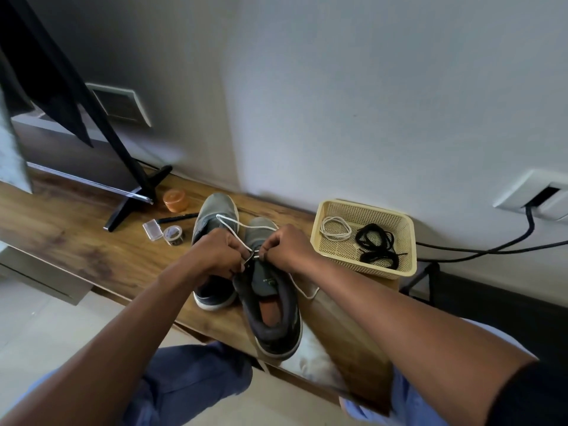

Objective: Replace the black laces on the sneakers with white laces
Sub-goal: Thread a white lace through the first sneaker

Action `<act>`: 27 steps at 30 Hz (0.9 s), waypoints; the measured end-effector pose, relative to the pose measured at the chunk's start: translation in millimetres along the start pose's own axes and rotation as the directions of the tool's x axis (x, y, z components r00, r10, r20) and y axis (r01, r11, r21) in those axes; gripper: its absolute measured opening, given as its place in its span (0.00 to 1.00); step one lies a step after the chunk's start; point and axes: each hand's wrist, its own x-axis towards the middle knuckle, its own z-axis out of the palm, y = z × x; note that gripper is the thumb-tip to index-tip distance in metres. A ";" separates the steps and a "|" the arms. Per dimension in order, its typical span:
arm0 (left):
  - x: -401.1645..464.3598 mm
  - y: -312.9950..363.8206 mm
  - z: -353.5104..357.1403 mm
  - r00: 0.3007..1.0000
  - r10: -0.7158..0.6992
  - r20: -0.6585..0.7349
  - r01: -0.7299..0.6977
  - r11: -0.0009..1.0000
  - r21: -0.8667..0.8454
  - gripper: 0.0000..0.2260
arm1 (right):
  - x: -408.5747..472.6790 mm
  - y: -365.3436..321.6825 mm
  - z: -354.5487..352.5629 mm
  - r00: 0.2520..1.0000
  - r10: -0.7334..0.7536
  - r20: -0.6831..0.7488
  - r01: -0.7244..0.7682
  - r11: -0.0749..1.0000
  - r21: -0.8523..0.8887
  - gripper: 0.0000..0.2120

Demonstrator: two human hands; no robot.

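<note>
Both hands, left hand (219, 252) and right hand (284, 245), pinch the white lace (242, 224) at the near shoe (270, 305) (black laces (376, 245) binned); next, thread the following eyelet.

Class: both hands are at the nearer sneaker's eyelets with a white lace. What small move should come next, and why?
Probably draw the white lace taut through the eyelet: both hands, left and right, pinch it at the nearer sneaker, while slack loops forward over the toes.
</note>
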 end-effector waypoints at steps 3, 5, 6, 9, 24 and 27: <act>-0.1 0.6 0.2 1.000 -0.008 0.018 0.008 1.000 -0.002 0.13 | -1.3 1.3 0.3 1.000 -0.009 0.000 0.009 1.000 -0.023 0.07; 0.0 0.3 0.0 1.000 -0.012 0.024 0.012 1.000 -0.014 0.13 | -2.0 1.9 1.0 1.000 -0.017 0.005 0.017 0.999 -0.044 0.07; 0.0 0.0 0.4 1.000 -0.013 0.025 0.013 1.000 -0.014 0.13 | -2.6 2.5 1.9 1.000 -0.023 0.004 0.023 0.998 -0.055 0.07; -0.5 -0.4 1.9 1.000 -0.010 0.026 0.010 1.000 -0.004 0.13 | -5.0 4.6 4.7 1.000 -0.029 -0.007 0.029 0.998 -0.059 0.07; -4.5 4.6 2.2 1.000 -0.024 0.015 0.024 1.000 0.010 0.12 | 0.0 8.7 6.3 1.000 0.004 0.002 -0.004 0.999 0.032 0.06; -6.4 4.6 2.6 0.999 -0.028 0.016 0.028 1.000 -0.004 0.11 | -4.1 7.7 10.4 0.999 -0.040 -0.026 0.039 0.998 -0.046 0.06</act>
